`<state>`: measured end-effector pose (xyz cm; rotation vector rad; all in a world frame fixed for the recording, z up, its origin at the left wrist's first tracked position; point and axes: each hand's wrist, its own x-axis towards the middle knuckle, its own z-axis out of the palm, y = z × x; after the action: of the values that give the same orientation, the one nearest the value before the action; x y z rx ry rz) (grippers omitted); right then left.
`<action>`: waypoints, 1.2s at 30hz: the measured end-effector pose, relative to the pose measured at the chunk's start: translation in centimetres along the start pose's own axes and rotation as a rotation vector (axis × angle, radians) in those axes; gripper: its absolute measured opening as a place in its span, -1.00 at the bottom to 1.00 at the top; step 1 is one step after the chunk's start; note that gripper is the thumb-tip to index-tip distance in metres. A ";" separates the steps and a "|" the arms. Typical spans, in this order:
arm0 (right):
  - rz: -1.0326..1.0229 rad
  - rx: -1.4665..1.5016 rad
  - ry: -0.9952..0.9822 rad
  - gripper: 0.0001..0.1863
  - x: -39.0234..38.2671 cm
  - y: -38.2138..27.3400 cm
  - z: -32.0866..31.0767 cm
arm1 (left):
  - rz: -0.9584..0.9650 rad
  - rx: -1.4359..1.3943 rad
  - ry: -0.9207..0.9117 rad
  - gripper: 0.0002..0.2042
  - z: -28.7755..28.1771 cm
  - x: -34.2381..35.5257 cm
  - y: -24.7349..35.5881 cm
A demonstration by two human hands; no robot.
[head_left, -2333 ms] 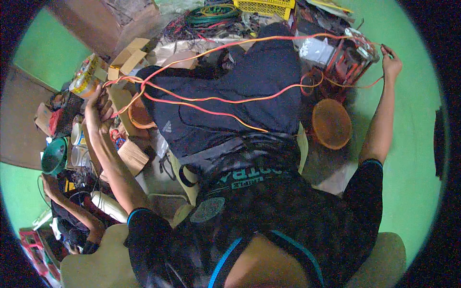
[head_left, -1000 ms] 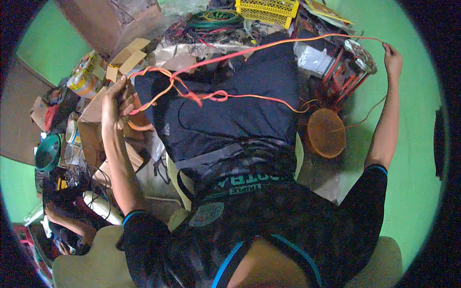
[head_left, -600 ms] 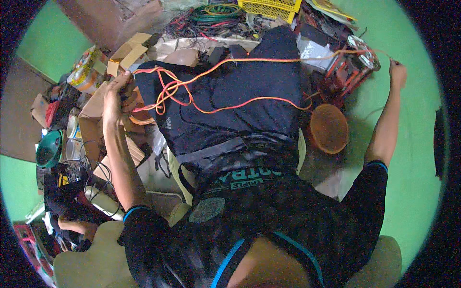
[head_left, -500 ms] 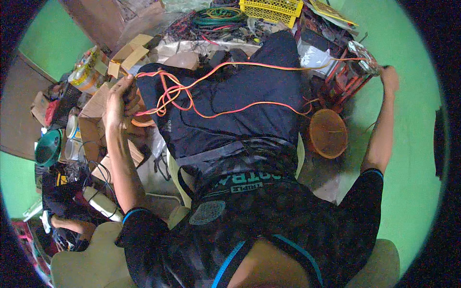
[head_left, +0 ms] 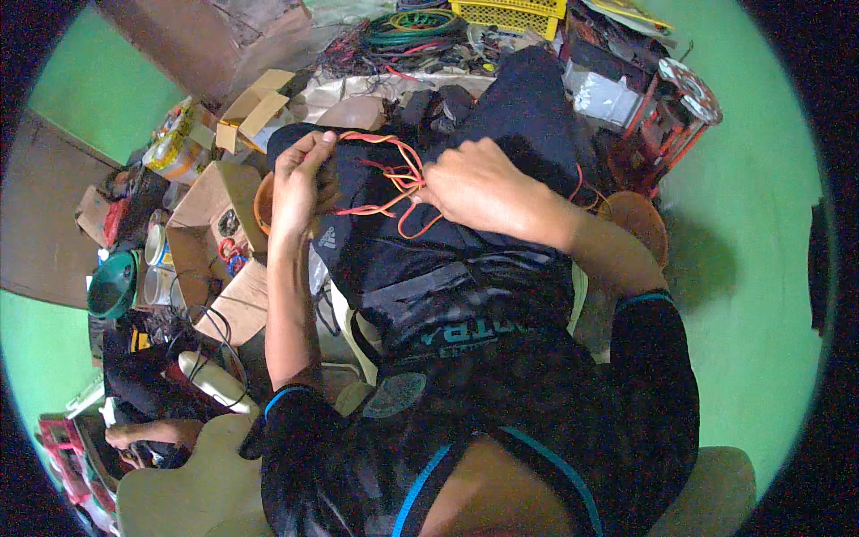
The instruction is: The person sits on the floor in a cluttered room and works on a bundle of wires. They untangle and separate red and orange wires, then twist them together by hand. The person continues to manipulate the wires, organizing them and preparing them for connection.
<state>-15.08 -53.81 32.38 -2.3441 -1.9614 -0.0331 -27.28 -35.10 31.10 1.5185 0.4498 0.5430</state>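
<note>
A tangle of red and yellow twisted wire (head_left: pixel 407 174) is stretched above my lap between my two hands. My left hand (head_left: pixel 304 174) is closed on the wire, thumb pressed against the fingers, at the left of the loops. My right hand (head_left: pixel 474 183) grips the bunched loops from the right, its fingertips partly hidden behind the hand. One strand loops below my right fingers, and another piece of the wire shows past my right forearm beside an orange-brown bowl (head_left: pixel 642 224).
At my left stand an open cardboard box (head_left: pixel 201 210), a green bowl (head_left: pixel 113 285) and white tubs. Ahead lie coiled cables (head_left: pixel 412 31) and a yellow crate (head_left: pixel 510 13). A red metal frame (head_left: pixel 667 125) stands at right. Another person's arm (head_left: pixel 161 434) shows at lower left.
My right hand has come from far right in to the middle and now grips the wire loops. My left hand has shifted slightly right, still holding the wire.
</note>
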 end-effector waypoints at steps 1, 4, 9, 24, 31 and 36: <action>-0.032 -0.008 0.047 -0.69 -0.2 0.1 0.7 | 0.008 -0.008 0.014 -0.75 0.1 0.1 0.1; -0.110 0.133 0.200 -0.75 -0.4 0.3 1.7 | -0.032 -0.066 0.032 -0.74 1.0 -0.1 -0.4; -0.147 0.446 0.469 -0.86 -1.2 1.8 0.9 | -0.167 -0.276 -0.027 -0.75 0.0 0.1 -1.0; -0.078 1.003 0.528 -0.69 -3.5 2.6 0.4 | -0.115 -0.139 0.072 -0.80 3.5 -1.0 -0.7; -0.063 1.446 0.908 -0.71 -4.1 5.3 0.4 | -0.193 -0.206 0.008 -0.76 2.7 -0.4 -2.4; 0.528 0.765 0.889 -0.67 -8.5 10.5 -2.4 | -0.149 -0.271 0.188 -0.79 2.1 -0.4 -1.4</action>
<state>-6.20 -64.17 33.63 -1.7595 -0.7279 -0.2039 -26.27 -37.04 29.67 1.1694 0.6044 0.6064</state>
